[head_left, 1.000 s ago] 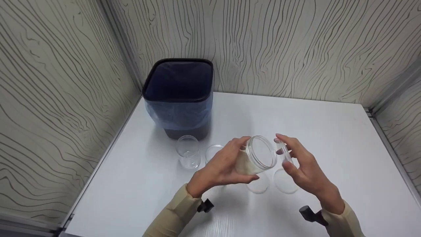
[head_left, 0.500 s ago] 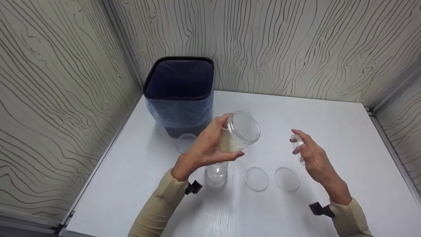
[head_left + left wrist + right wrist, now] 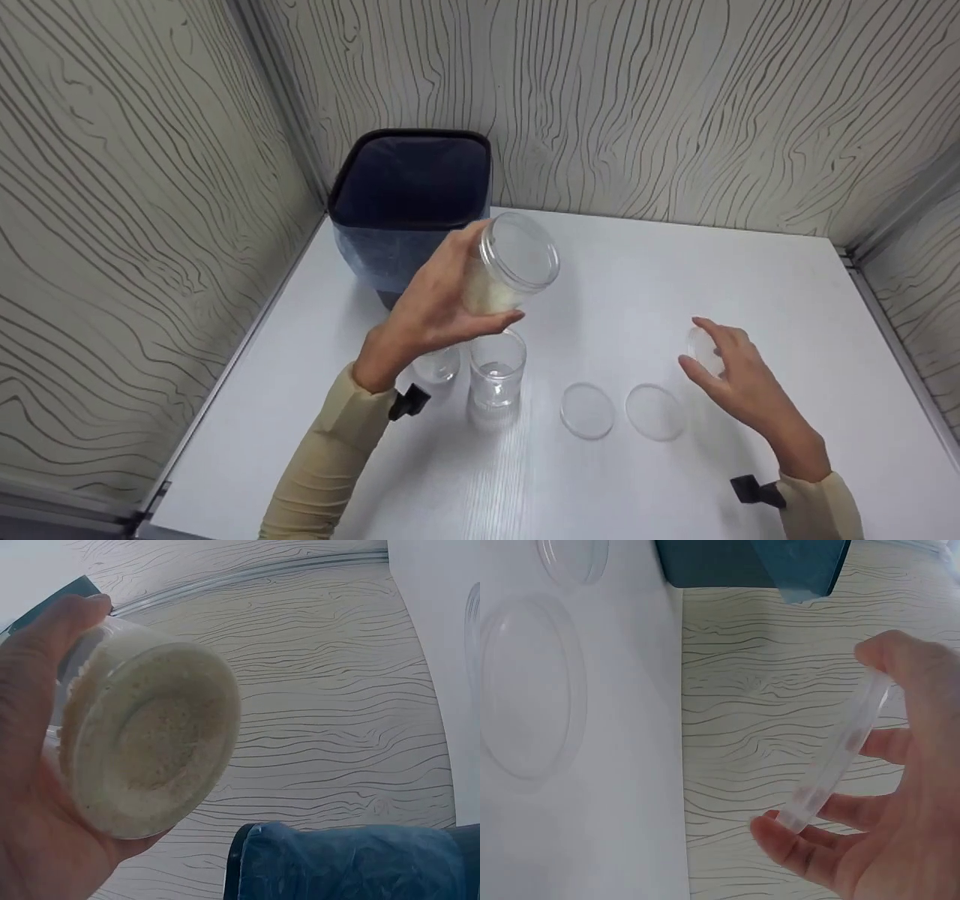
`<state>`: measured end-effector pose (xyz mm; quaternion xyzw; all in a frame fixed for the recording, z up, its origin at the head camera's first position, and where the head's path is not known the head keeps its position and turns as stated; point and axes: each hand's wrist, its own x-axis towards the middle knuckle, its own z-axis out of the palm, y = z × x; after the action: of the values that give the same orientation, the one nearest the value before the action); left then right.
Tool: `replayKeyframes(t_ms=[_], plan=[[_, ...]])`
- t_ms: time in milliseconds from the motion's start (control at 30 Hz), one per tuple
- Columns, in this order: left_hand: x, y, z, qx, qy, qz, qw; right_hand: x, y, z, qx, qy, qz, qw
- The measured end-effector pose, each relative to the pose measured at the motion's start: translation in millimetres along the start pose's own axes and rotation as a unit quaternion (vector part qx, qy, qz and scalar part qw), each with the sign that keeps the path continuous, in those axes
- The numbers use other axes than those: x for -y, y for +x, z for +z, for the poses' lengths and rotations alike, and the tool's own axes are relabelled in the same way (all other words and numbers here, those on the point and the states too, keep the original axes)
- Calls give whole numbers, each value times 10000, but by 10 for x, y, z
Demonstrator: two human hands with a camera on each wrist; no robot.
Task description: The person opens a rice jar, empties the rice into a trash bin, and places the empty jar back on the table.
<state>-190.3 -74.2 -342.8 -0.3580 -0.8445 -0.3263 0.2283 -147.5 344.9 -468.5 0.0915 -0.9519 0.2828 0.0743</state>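
My left hand [image 3: 427, 311] grips a clear plastic jar [image 3: 491, 289] and holds it tilted above the table, its mouth facing right. Pale, grainy contents cover the jar's bottom in the left wrist view. Farther right, my right hand [image 3: 761, 390] holds a clear round lid [image 3: 840, 746] by its edge between thumb and fingers, raised off the table. Below the left hand stands a clear jar [image 3: 497, 386] with nothing visible inside. Another clear jar [image 3: 437, 367] beside it is partly hidden by that hand.
Two clear round lids, a left one [image 3: 588, 411] and a right one [image 3: 654, 412], lie flat on the white table [image 3: 600, 495]. A dark bin [image 3: 367, 251] with a blue liner stands at the back left. Patterned walls [image 3: 637, 105] enclose the table.
My left hand has carried the jar left and up, toward the bin. My right hand has moved right with the lid, away from the jar.
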Motion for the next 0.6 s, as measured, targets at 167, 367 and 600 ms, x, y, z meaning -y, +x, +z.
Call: replayKeyframes(t_ms=[167,367,600], plan=[[65,5,-171,-211,176,-39,9996,-149,-30,-13,386,-695,382,9961],[169,15,-370,-404,295,-73,9987,-289,-75,25,820,-885,591,9909],[307,66,-574,-469,471,-277,9974,-420,-112,77,1236,-871,756,9856]])
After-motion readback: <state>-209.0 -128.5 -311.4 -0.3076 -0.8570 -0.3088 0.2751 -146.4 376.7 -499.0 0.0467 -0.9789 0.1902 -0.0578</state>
